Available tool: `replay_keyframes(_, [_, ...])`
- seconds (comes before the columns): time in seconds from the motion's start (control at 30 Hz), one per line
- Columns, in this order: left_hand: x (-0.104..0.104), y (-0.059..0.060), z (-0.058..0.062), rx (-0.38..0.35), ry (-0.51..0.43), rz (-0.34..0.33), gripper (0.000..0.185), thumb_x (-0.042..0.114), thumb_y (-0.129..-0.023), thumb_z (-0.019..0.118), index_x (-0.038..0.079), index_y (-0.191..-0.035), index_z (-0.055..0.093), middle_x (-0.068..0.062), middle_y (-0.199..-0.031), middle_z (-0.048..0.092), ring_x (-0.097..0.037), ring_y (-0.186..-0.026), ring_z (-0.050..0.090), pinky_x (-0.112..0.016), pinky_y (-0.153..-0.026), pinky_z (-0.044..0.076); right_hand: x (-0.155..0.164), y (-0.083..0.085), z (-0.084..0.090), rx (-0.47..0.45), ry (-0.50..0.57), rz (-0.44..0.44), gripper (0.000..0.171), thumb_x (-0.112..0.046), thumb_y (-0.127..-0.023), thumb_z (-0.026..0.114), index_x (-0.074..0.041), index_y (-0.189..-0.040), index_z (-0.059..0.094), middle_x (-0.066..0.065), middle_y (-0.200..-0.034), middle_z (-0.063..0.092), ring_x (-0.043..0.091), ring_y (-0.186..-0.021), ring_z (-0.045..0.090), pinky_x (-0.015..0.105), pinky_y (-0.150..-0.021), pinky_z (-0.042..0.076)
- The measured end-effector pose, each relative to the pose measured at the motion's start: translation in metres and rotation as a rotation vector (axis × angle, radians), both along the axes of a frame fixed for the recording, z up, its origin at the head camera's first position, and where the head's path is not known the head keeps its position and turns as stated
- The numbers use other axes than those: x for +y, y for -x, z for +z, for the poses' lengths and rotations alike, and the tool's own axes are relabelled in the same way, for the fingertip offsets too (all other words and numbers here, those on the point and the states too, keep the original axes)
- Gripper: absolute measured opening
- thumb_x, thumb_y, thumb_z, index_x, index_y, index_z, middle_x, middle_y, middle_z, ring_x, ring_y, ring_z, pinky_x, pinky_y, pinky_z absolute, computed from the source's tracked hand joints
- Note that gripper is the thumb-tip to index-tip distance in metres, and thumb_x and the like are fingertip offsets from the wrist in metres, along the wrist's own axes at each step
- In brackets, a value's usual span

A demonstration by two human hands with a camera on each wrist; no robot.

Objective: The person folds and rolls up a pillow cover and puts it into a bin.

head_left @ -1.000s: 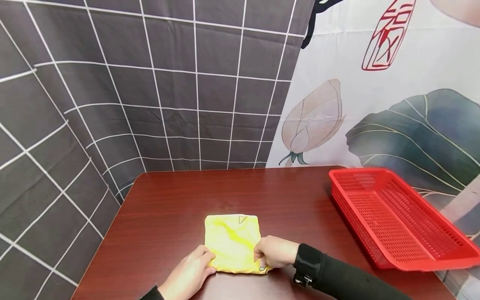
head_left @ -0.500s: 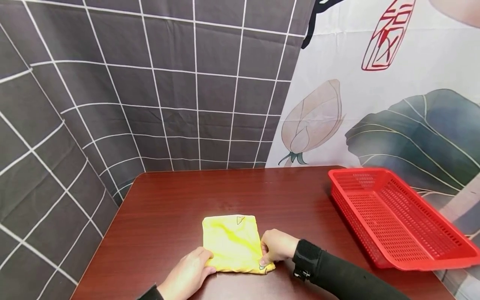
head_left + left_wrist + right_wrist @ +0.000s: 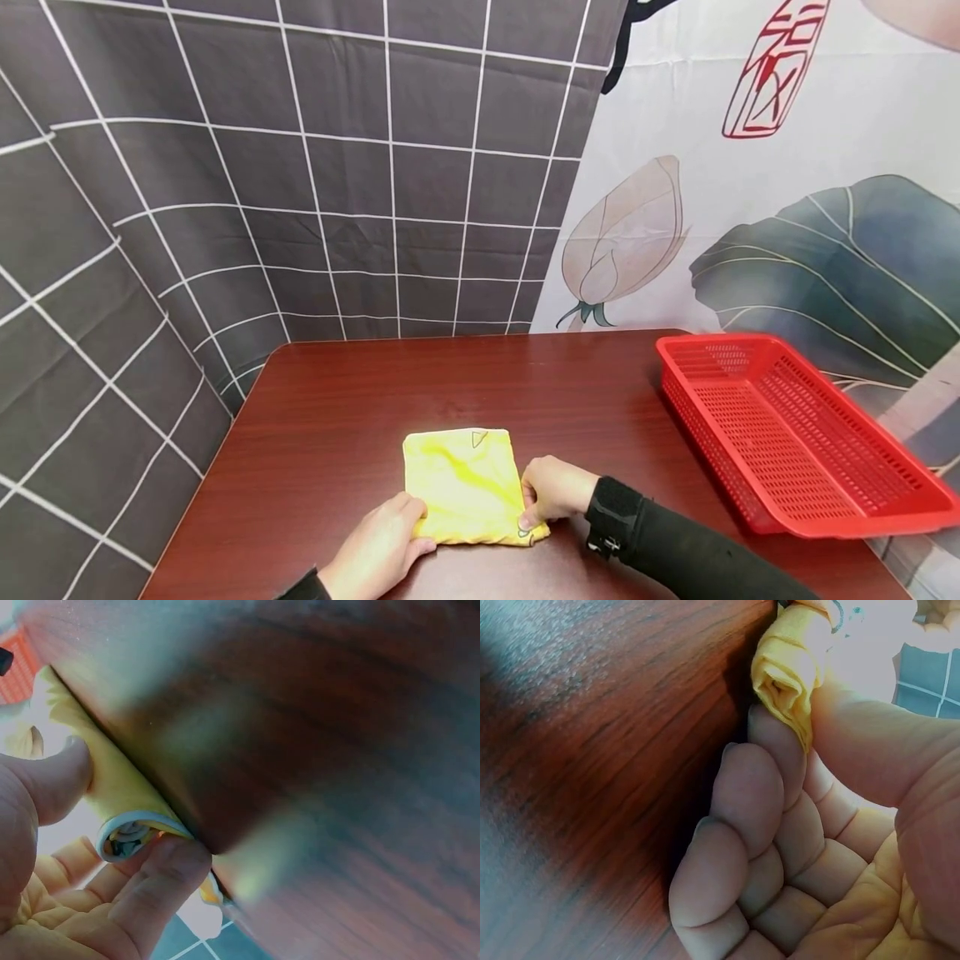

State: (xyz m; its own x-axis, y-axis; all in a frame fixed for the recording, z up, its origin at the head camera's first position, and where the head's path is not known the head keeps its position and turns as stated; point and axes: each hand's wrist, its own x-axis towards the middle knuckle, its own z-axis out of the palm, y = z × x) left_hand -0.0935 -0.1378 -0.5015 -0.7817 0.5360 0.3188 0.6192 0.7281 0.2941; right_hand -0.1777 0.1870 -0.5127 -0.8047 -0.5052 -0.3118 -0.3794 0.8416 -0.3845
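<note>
A yellow cloth [image 3: 463, 487] with small dark printed outlines lies as a rough square near the table's front edge. Its near edge is rolled up; the roll's end [image 3: 127, 836] shows pale trim and several inner layers in the left wrist view. My left hand [image 3: 381, 542] holds the near left corner, thumb on the roll and fingers beneath it. At the near right corner, my right hand [image 3: 557, 490] pinches the roll between thumb and index finger, the other fingers curled below. In the right wrist view the pinched yellow end [image 3: 787, 671] looks like a loose spiral.
A red plastic basket [image 3: 776, 450] with perforated walls stands at the table's right side. The brown wooden table [image 3: 360, 392] meets a grey checked curtain [image 3: 337, 192] behind and at the left, and a flower-printed hanging [image 3: 622, 233] at the back right.
My right hand has shifted slightly right and away from me, and its thumb now shows on the corner. That corner reaches a little farther right. The left hand stays nearly still.
</note>
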Motion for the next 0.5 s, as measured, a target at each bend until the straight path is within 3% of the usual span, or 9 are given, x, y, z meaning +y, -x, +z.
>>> replay_keyframes(0.07, [0.001, 0.000, 0.000, 0.020, -0.001, -0.005, 0.027, 0.028, -0.089, 0.085, 0.012, -0.095, 0.063, 0.006, -0.090, 0.058, -0.008, -0.077, 0.055, -0.028, -0.071, 0.052, -0.004, -0.007, 0.015, -0.001, 0.004, -0.016, 0.040, -0.040, -0.078, 0.096, -0.024, -0.065, 0.061, -0.014, -0.061, 0.053, 0.007, -0.058, 0.049, 0.026, -0.055, 0.042])
replay_keyframes(0.17, [0.001, 0.000, -0.001, 0.030, 0.001, -0.017, 0.024, 0.025, -0.092, 0.082, 0.012, -0.094, 0.062, 0.006, -0.089, 0.057, -0.008, -0.078, 0.053, -0.028, -0.071, 0.051, -0.009, -0.020, 0.032, 0.087, 0.024, 0.012, 0.039, -0.035, -0.076, 0.097, -0.024, -0.073, 0.060, -0.014, -0.067, 0.052, 0.006, -0.062, 0.048, 0.028, -0.058, 0.041])
replay_keyframes(0.23, [0.002, 0.000, -0.001, 0.038, 0.001, -0.023, 0.022, 0.025, -0.093, 0.080, 0.012, -0.093, 0.062, 0.006, -0.089, 0.057, -0.008, -0.079, 0.054, -0.029, -0.071, 0.051, -0.012, -0.028, 0.039, 0.158, 0.056, 0.069, 0.037, -0.027, -0.076, 0.097, -0.025, -0.076, 0.059, -0.014, -0.070, 0.051, 0.003, -0.065, 0.047, 0.025, -0.061, 0.039])
replay_keyframes(0.4, [0.004, 0.001, -0.004, 0.049, -0.007, 0.007, 0.018, 0.024, -0.093, 0.079, 0.013, -0.093, 0.065, 0.006, -0.091, 0.064, -0.012, -0.083, 0.058, -0.031, -0.075, 0.053, -0.011, -0.044, 0.038, 0.422, 0.115, 0.329, 0.027, -0.008, -0.081, 0.087, -0.026, -0.078, 0.067, -0.017, -0.076, 0.056, -0.004, -0.072, 0.049, 0.014, -0.066, 0.043])
replay_keyframes(0.5, [0.005, 0.001, -0.005, 0.037, -0.018, 0.026, 0.016, 0.022, -0.091, 0.080, 0.014, -0.092, 0.067, 0.007, -0.089, 0.066, -0.013, -0.083, 0.059, -0.031, -0.075, 0.052, -0.010, -0.052, 0.036, 0.535, 0.108, 0.410, 0.019, -0.010, -0.085, 0.081, -0.025, -0.082, 0.069, -0.016, -0.078, 0.059, -0.004, -0.073, 0.051, 0.013, -0.068, 0.045])
